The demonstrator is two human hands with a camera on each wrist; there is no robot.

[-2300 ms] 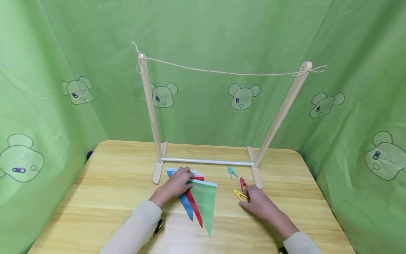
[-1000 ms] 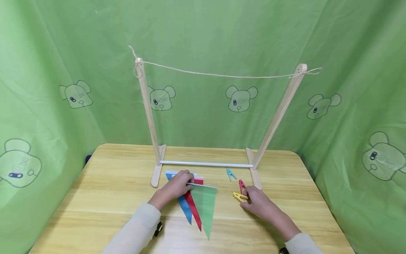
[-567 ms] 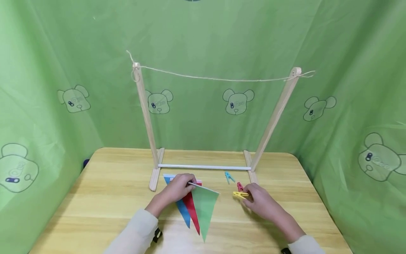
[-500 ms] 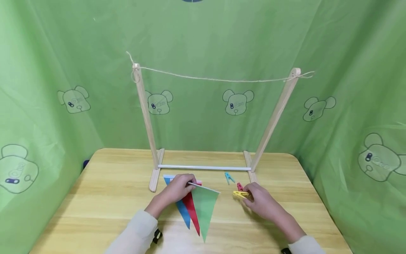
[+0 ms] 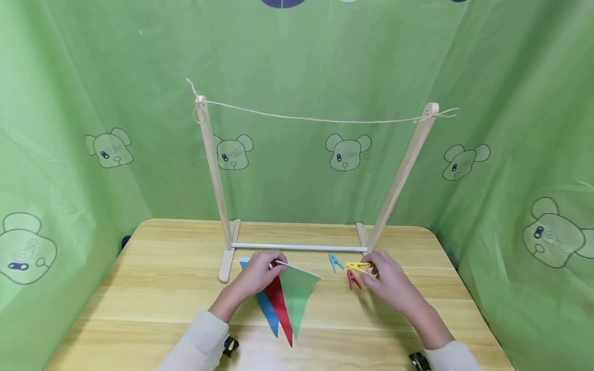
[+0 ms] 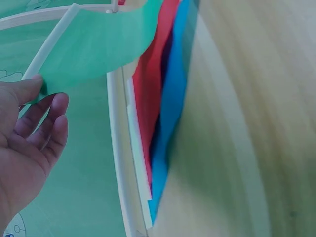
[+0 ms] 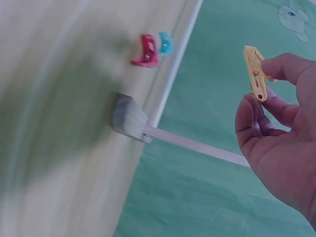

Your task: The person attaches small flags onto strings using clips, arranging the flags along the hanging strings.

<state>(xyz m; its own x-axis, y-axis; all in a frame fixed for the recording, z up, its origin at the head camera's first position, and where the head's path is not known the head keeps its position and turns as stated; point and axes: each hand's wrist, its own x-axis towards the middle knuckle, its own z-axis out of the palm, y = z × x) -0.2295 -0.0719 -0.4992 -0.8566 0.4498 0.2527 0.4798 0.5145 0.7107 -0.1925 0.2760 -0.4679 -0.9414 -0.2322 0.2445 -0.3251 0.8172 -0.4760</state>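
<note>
My left hand (image 5: 261,271) pinches the green pennant (image 5: 299,293) by its white top edge, lifted off the table, as the left wrist view confirms. Under it lie a red pennant (image 6: 150,94) and a blue pennant (image 6: 173,86), overlapping on the tabletop. My right hand (image 5: 394,283) holds a yellow clothespin (image 7: 256,74) between thumb and fingers, above the table. Just below and beside it in the head view are a red clothespin (image 5: 353,280) and a light blue clothespin (image 5: 335,263), both lying on the wood.
Behind the hands stands a wooden frame with a left post (image 5: 213,170) and a right post (image 5: 403,175). A sagging string (image 5: 306,119) joins their tops, and a white rod (image 5: 297,247) joins their feet. Green curtains (image 5: 287,62) surround the table (image 5: 153,288).
My left hand has raised the green pennant off the others. The right hand has picked the yellow clothespin up and carried it away past the red one.
</note>
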